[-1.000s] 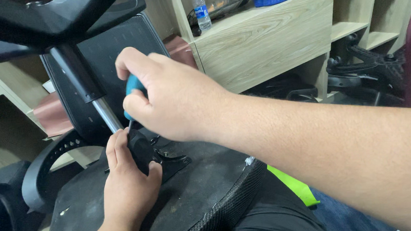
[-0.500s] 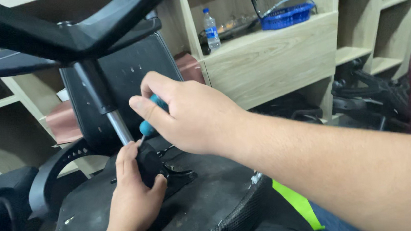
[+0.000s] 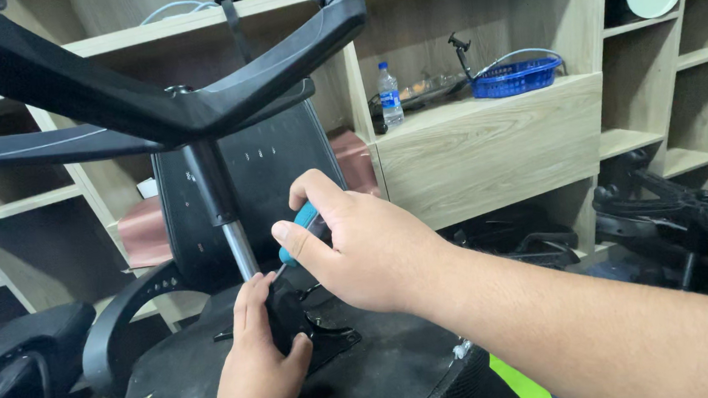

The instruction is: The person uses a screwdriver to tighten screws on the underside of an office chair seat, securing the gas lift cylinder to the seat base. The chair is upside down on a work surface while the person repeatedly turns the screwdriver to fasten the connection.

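I see an upturned office chair, its gas column point(image 3: 223, 215) rising from the seat underside point(image 3: 386, 375). My left hand point(image 3: 258, 365) clasps the black mechanism plate point(image 3: 315, 335) just right of the column's foot. Further right, my right hand point(image 3: 358, 245) is clenched around a teal-handled screwdriver point(image 3: 301, 232), tip angled down toward that plate.

Single head cam, close, angled down+fwd over upturned chair point(image 3: 193, 111).

The teal-handled screwdriver point(image 3: 301, 229) is being lowered by the right hand point(image 3: 358, 245) toward the black bracket point(image 3: 296, 319), with more handle being exposed.
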